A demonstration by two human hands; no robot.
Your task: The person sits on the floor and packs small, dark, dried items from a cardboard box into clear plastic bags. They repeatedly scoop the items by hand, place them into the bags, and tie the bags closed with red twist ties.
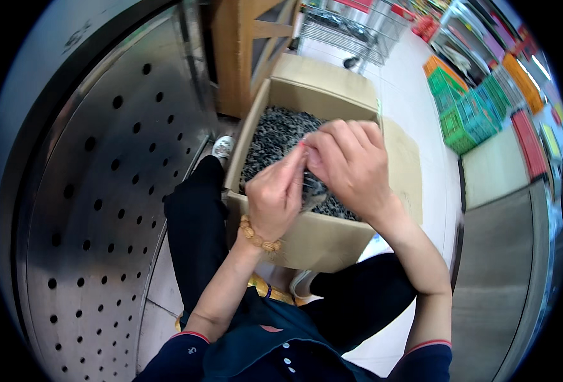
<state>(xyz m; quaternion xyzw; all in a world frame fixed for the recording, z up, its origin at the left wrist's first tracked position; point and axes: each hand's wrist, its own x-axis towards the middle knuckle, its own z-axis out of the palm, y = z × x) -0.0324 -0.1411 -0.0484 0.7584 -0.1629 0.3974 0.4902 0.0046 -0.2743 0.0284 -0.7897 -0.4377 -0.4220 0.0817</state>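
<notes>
A cardboard box (327, 241) stands between my legs with its flaps folded outward. Striped dark-grey seeds, which look like sunflower seeds (281, 129), fill much of it. Over the box my left hand (276, 193), with a brown bead bracelet (257, 236) at the wrist, and my right hand (353, 160) meet at the fingertips. Both pinch what appears to be a clear plastic bag (312, 198), which hangs below them, blurred and partly hidden. A small red bit (302, 143) shows between the fingertips; whether it is a tie or tape, I cannot tell.
A perforated metal panel (114, 215) runs along the left, beside a wooden post (233, 57). Ahead stands a wire shopping cart (358, 36). Green plastic crates (470, 114) and a metal-sided cabinet or counter (496, 277) line the right side of the tiled floor (405, 95).
</notes>
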